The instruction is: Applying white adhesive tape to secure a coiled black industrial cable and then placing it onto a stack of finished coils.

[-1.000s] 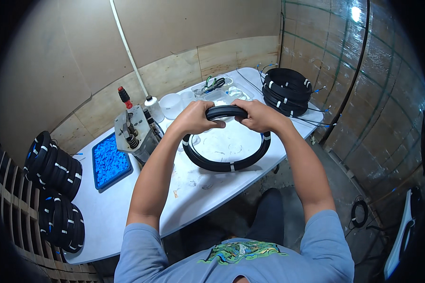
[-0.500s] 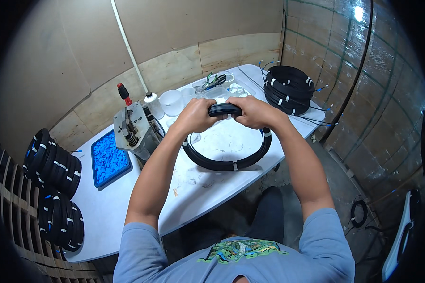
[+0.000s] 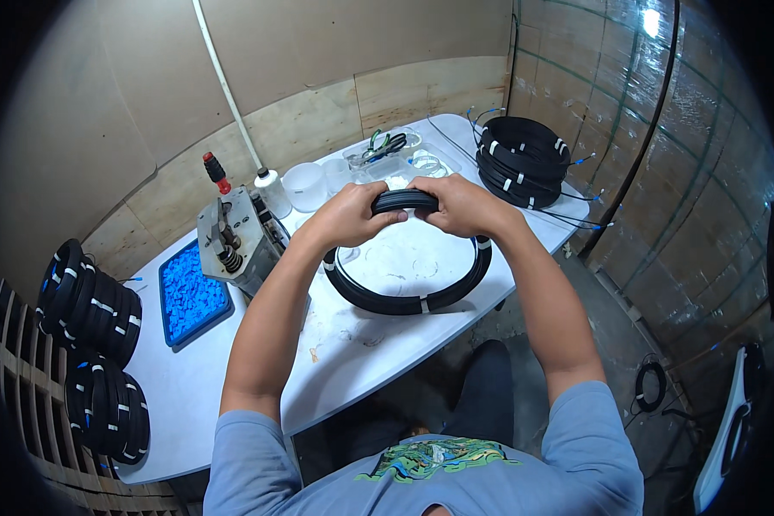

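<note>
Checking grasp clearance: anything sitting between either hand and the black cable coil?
Nothing visible. The left hand and right hand grip the black cable coil directly, at its far side. The metal machine stands off to the left, not between them. Fingers' far sides are hidden.

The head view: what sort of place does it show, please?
It is probably a small cable workshop: black coils are stacked at the far right of the white table, and a bench machine stands beside a tray of small blue pieces.
</note>
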### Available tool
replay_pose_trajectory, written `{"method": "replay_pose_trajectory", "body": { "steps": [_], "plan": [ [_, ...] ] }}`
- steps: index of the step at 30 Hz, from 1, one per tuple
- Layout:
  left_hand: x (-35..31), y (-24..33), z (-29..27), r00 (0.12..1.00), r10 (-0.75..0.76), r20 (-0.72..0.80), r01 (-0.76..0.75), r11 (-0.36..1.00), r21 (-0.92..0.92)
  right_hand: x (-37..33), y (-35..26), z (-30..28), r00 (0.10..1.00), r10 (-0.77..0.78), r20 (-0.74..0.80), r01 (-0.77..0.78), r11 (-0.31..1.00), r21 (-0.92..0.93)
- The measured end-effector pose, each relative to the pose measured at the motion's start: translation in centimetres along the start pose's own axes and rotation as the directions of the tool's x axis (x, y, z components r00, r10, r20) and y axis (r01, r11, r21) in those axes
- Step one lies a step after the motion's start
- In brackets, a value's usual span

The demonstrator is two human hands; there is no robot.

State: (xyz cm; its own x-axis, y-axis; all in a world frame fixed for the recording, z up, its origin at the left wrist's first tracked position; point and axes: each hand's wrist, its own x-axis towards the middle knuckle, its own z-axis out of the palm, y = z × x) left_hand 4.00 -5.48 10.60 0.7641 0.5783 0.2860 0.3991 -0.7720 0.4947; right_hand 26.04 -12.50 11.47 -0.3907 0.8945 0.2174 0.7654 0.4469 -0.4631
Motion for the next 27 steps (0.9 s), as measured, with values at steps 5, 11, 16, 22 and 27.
{"method": "replay_pose_trajectory", "body": {
  "steps": [5, 11, 16, 22, 27],
  "plan": [
    [0.1, 1.0, -0.3, 0.998, -0.058, 0.040, 0.055, 0.996, 0.075, -2.0, 6.7, -1.6, 0.969, 0.138, -0.205, 0.004, 0.820, 0.573],
    [0.2, 1.5, -0.1, 0.989, -0.147, 0.015, 0.145, 0.985, 0.092, -6.1, 24.9, 6.4, 0.814, 0.550, -0.188, -0.581, 0.778, -0.240],
    [0.0, 1.7, 1.0, 0.979, -0.190, -0.070, 0.194, 0.979, 0.063, -7.7, 25.9, 9.3, 0.812, 0.450, -0.371, -0.570, 0.748, -0.340],
    [0.7, 2.4, 1.4, 0.968, -0.214, -0.130, 0.219, 0.975, 0.024, -4.8, 22.3, 8.2, 0.692, 0.294, -0.659, -0.352, 0.935, 0.047],
    [-0.1, 3.5, 1.6, 0.966, -0.187, -0.180, 0.193, 0.981, 0.016, -2.1, 9.1, 1.5, 0.806, 0.414, -0.424, 0.021, 0.695, 0.719]
  ]
}}
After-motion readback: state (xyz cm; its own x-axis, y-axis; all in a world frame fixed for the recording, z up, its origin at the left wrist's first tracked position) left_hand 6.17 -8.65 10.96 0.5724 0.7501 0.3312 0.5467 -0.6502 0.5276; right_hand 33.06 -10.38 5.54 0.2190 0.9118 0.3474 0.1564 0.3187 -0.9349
